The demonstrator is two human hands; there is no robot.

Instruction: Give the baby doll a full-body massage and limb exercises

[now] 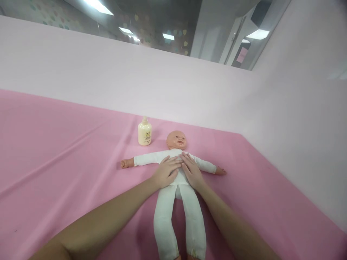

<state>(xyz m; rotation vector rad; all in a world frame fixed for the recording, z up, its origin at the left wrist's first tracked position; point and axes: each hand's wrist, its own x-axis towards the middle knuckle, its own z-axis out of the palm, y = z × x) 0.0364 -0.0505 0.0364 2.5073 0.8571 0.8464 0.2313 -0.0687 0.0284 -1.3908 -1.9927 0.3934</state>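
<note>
Under both sets of fingers lies a baby doll (173, 180) in a white suit, flat on its back on the pink-covered desk (54, 151). Its long axis runs straight away from the person, head at the far end beyond the fingertips and legs coming back between the two forearms. The left hand (166, 172) rests palm-down on the doll's chest, fingers (173, 163) slightly spread and laid flat, pinching nothing. The right hand (192, 171) lies just beside it on the same chest, its fingers (187, 159) likewise flat and loosely fanned, tips pointing toward the doll's neck; the two hands touch or nearly touch along the doll's midline, and neither is clearly nearer than the other. The doll's arms stretch out sideways past either wrist, one small hand to the left of the left fingers, the other to the right of the right fingers. Beyond the left fingertips, and just left of the doll's head, a cream bottle (144, 132) stands upright, apart from the doll. The doll's torso is mostly covered by the hands, its feet are cut off at the lower edge, and the bottle's label is too small to read.
</note>
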